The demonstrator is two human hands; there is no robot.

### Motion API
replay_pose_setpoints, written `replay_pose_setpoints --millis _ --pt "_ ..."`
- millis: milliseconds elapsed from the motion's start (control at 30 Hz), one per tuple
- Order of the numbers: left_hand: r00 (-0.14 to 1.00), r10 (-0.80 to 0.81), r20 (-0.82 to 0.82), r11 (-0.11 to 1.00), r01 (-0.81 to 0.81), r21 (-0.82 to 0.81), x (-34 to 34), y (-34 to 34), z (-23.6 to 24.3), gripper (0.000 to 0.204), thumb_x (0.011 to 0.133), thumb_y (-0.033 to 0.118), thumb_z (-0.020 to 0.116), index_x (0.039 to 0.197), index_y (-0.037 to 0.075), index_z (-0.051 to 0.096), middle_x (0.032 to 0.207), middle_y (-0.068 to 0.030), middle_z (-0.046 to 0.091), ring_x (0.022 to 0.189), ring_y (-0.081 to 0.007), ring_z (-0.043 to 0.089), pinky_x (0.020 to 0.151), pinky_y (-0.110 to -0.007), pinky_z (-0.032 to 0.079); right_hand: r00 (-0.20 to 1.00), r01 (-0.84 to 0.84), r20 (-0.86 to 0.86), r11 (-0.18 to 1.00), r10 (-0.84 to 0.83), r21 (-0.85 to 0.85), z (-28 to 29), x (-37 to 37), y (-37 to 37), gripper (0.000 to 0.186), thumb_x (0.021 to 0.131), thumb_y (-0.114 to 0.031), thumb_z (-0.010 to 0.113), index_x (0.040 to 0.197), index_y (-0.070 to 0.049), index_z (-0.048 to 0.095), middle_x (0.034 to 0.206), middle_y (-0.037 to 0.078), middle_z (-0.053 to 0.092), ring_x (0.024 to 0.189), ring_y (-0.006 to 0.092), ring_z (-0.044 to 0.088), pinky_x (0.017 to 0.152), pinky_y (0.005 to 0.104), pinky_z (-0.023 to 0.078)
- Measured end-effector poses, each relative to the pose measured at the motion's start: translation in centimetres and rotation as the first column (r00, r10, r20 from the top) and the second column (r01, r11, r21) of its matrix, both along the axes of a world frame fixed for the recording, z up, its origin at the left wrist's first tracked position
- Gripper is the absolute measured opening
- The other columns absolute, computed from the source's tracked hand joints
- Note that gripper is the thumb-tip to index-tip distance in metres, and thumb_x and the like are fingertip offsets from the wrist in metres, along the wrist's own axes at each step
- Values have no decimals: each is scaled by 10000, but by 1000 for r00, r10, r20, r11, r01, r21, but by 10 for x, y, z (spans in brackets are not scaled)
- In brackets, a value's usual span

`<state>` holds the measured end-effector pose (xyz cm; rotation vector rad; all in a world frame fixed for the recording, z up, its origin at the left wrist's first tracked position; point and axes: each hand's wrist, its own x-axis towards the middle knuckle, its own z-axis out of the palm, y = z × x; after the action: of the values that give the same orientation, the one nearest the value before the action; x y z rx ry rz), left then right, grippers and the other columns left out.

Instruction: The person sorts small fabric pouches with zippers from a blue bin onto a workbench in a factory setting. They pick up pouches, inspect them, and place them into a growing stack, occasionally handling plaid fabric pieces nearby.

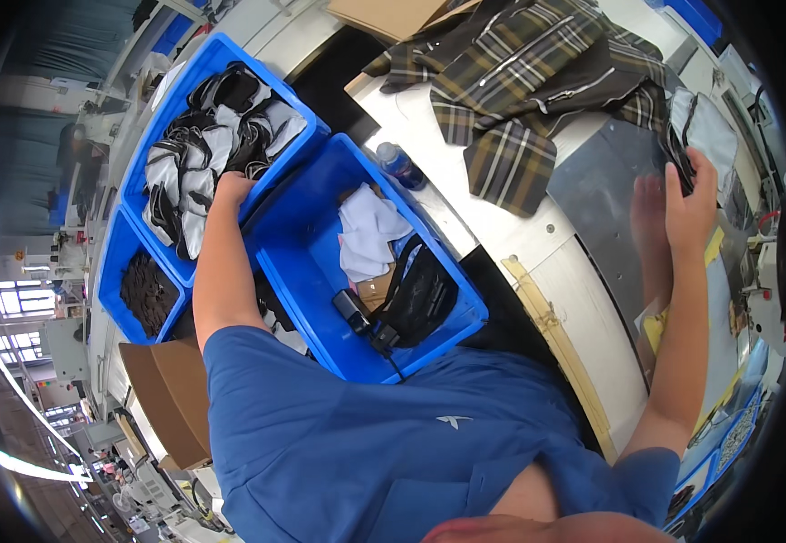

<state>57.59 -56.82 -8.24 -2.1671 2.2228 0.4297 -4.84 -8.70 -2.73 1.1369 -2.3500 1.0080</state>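
Observation:
My left arm reaches over the near side of a blue bin (307,136) at the upper left. At the bin's inner edge, my left hand (234,186) meets a heap of black and white fabric pieces (196,163); its fingertips are mostly hidden there. On the right, my right hand (694,204) pinches a dark fabric piece (674,136) with light edging between thumb and fingers, over a shiny metal plate (597,181). A white fabric piece (712,136) lies just beyond that hand. Dark plaid garment parts with zippers (538,72) are spread across the table, left of my right hand.
A second blue bin (275,281) before me holds white cloth (370,231), a black mesh item (425,294) and a small black device. A dark bottle (400,166) stands beside it. A smaller blue bin (112,294) holds dark brown pieces; a cardboard box (171,398) sits nearby.

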Motion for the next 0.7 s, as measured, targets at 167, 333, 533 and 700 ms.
replay_pose_setpoints --millis 167,333,533,700 --pt "999 -30 39 891 44 -451 -10 8 28 384 841 266 717 1090 -24 681 1070 -255 698 1037 -417 661 916 -472 505 990 -138 21 990 137 6 7 21 -8 288 911 -141 666 1173 -33 618 1174 114 625 1067 263 600 934 368 470" --pt "998 -3 -66 713 -45 -700 -38 20 74 398 947 288 607 1186 -30 595 1147 -270 668 1095 -458 621 941 -491 485 972 -223 74 975 223 -1 14 38 -13 241 904 -124 668 1124 -28 640 1084 90 652 991 237 613 878 346 474" --pt "993 59 -104 626 -118 -771 -52 21 85 265 960 166 537 1207 74 570 1151 -266 646 1033 -474 632 875 -525 504 929 -339 172 940 329 31 4 49 -17 212 907 -100 662 1100 -17 643 1017 107 661 919 221 633 804 325 496" --pt "879 -120 461 710 401 -578 -38 2 59 209 922 91 519 1021 94 702 1086 -219 610 973 -410 663 827 -524 532 912 -327 282 943 299 57 -4 47 -18 183 895 -94 663 1058 -11 651 967 109 665 898 231 649 787 325 509"
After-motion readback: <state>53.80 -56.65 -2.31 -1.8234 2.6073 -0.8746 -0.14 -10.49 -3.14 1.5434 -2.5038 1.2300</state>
